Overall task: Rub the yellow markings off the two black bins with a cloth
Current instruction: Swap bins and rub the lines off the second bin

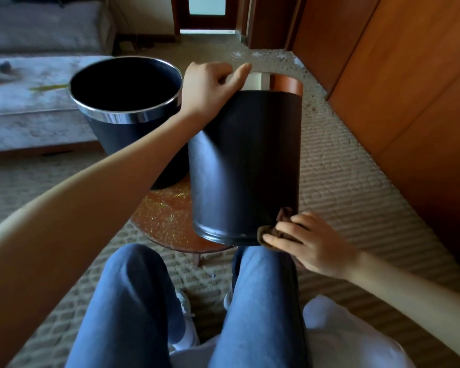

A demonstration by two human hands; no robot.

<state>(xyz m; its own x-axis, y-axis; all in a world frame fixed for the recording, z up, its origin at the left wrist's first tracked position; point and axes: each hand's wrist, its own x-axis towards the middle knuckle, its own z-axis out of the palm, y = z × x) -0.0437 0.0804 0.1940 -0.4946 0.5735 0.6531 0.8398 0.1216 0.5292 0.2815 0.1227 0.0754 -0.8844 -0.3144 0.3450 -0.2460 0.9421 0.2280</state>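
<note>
Patterned beige carpet [343, 181] is seen across the floor, with wooden panelling [409, 88] along the right side, a pale bed [24, 115] at the left and a doorway [206, 11] at the far end. A yellow streak [48, 87] is noted on the bed cover.

A small round worktop [154, 235] with a glossy reddish surface is placed just ahead of the seated person's knees, which are clad in blue jeans [133, 301]. Yellow flecks [168, 213] are scattered over its bare part.

First black bin [117, 139]: stood upright at the far left of the worktop, mouth open upward, a chrome band round its rim.

Second black bin [245, 160]: held tilted, its mouth turned away from the person and its base brought low over the near edge of the worktop, just above the right knee. Whether the base touches the worktop cannot be told. The two bins are just beside each other.

The left hand [207, 86] is curled over the raised rim of the second bin, gripping it. The right hand [311, 245] is closed round a bunched brown cloth [283, 216], which is pressed against the lower right edge of that bin's wall at the base.
</note>
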